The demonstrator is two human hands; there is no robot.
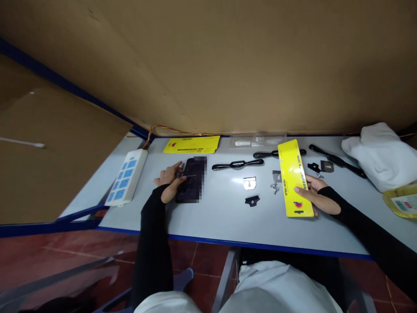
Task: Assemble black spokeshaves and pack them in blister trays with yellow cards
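A pale tabletop (221, 217) stands against cardboard walls (228, 65). The left hand (169, 180) rests its fingers loosely on a dark phone (192, 182); the right hand (314, 195) grips a yellow card (293, 174).

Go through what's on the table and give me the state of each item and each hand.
left hand: resting on the phone
phone: flat, screen dark
right hand: gripping the yellow card
yellow card: tilted, held at its edge
second yellow card: lying flat
black handle frame: lying loose
metal plate: flat, separate
white cloth: bunched
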